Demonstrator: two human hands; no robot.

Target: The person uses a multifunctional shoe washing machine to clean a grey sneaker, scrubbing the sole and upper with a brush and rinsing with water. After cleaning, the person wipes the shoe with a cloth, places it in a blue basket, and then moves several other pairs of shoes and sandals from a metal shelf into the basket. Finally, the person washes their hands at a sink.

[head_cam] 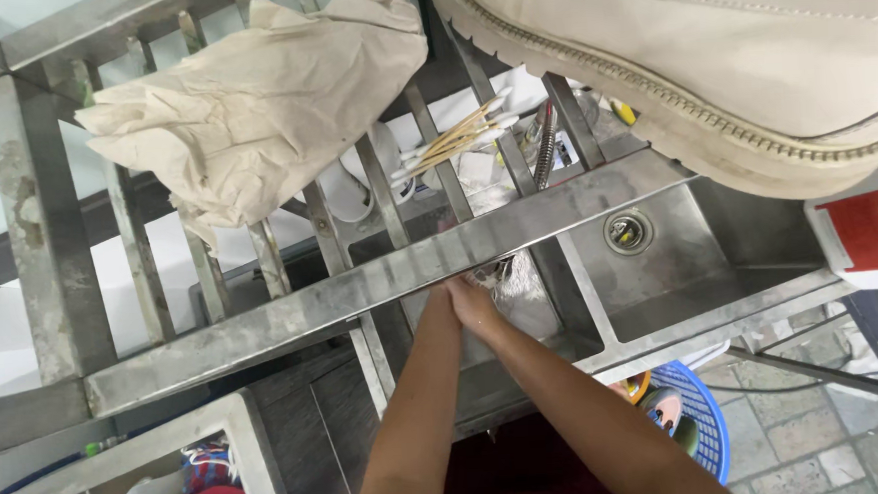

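Steel sink [700, 253] under a slatted rack, beige shoe on top.
Left hand [445, 299] and right hand [474, 303] meet, touching, just below the rack rail [361, 291]; grips hidden, cannot tell.

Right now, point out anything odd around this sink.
A cream chunky-soled shoe sits on the steel slatted rack above the steel sink, beside a crumpled beige cloth. Footwear is unusual there.

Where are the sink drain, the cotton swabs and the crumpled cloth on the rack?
Sink drain [627, 230], head view, on the round metal strainer in the basin floor.
Cotton swabs [453, 139], head view, mid-bundle on the wooden sticks.
Crumpled cloth [261, 96], head view, on its beige middle fold above the rack bars.
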